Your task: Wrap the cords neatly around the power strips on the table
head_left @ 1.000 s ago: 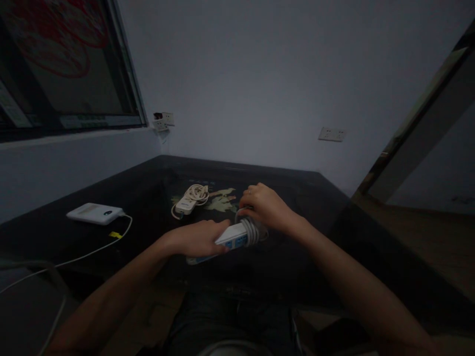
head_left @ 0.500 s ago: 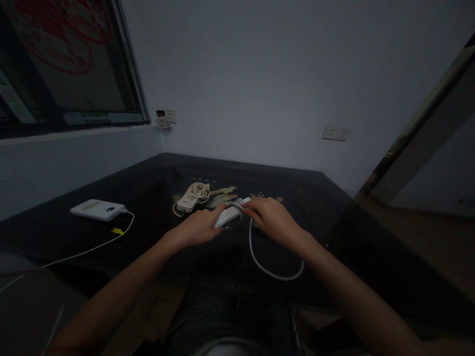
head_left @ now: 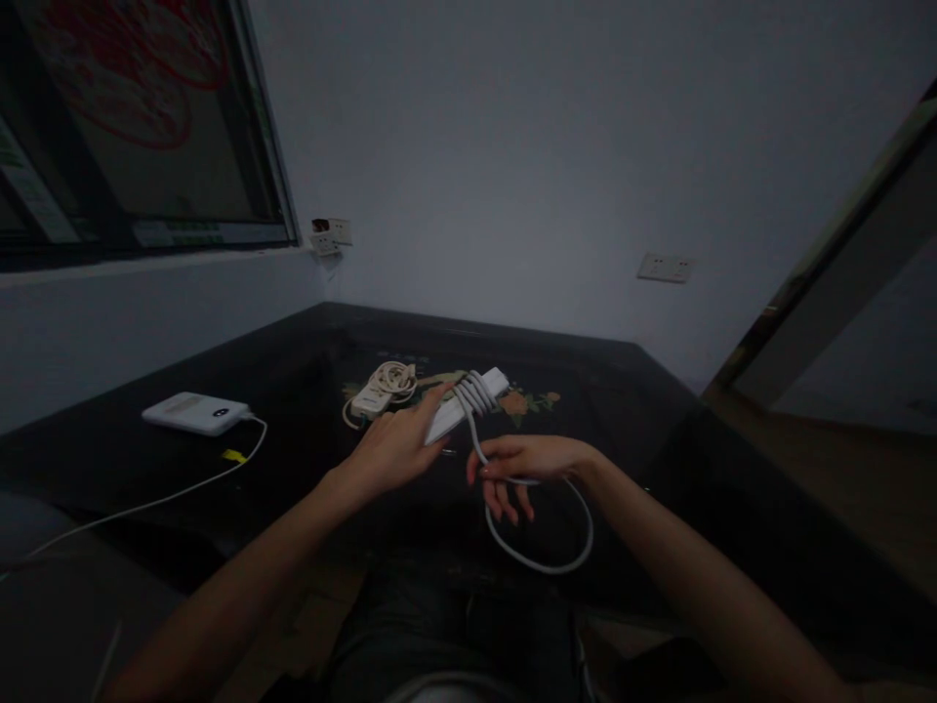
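My left hand [head_left: 399, 444] grips a white power strip [head_left: 468, 402] and holds it tilted above the dark table [head_left: 644, 410]. Several turns of its white cable are wound around the strip's far half. My right hand [head_left: 523, 467] is just right of and below the strip, with the loose cable [head_left: 546, 564] running across its fingers and hanging in a loop toward my lap. Whether the fingers pinch the cable is hard to tell in the dim light.
A second power strip with a coiled cord [head_left: 381, 391] lies further back on the table. A white power bank [head_left: 196, 414] with a cable [head_left: 157, 503] lies at the left. Wall sockets [head_left: 665, 268] are behind, and a window [head_left: 132, 127] is at the left.
My left hand has raised and tilted the strip. My right hand has drawn back from the strip toward me, pulling out cable, and the hanging loop has grown.
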Action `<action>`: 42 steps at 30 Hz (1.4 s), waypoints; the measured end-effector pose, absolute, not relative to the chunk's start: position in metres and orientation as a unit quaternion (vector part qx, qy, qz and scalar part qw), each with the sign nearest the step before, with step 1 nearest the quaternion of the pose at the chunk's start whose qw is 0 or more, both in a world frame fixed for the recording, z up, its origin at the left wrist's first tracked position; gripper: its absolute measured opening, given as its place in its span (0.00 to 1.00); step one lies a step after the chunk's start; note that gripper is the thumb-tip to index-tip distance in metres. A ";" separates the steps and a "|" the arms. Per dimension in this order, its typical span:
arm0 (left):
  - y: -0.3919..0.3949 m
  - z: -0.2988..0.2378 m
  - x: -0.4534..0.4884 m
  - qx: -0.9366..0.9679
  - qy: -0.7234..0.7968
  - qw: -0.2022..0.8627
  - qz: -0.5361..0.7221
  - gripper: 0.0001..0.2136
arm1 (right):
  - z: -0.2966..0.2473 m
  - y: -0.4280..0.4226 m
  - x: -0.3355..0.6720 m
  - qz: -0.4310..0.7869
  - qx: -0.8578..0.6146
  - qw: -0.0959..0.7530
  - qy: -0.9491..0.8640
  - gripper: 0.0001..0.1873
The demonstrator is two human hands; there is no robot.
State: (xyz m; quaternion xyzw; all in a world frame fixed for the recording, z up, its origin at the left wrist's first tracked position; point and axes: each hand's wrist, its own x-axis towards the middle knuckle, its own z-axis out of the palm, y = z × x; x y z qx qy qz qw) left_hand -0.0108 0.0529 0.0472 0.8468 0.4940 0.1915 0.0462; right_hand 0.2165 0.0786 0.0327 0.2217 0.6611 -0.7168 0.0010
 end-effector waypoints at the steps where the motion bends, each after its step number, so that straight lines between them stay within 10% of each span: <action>1: 0.052 0.047 -0.011 0.846 0.491 0.058 0.203 0.31 | 0.027 0.078 0.216 -0.720 0.216 -0.024 0.659 0.19; 8: 0.063 0.038 -0.015 0.815 0.458 0.173 0.311 0.32 | 0.022 0.075 0.218 -0.576 0.306 -0.344 0.676 0.14; 17: 0.057 0.026 -0.004 0.657 0.381 0.511 0.403 0.32 | 0.030 0.053 0.207 -0.354 0.375 -0.506 0.691 0.14; 27: 0.038 0.027 0.003 0.484 0.272 0.739 0.382 0.20 | 0.024 0.039 0.203 -0.343 0.396 -0.519 0.676 0.17; 42: 0.031 0.030 0.008 0.458 0.206 0.767 0.400 0.18 | 0.024 0.049 0.202 -0.333 0.381 -0.539 0.673 0.18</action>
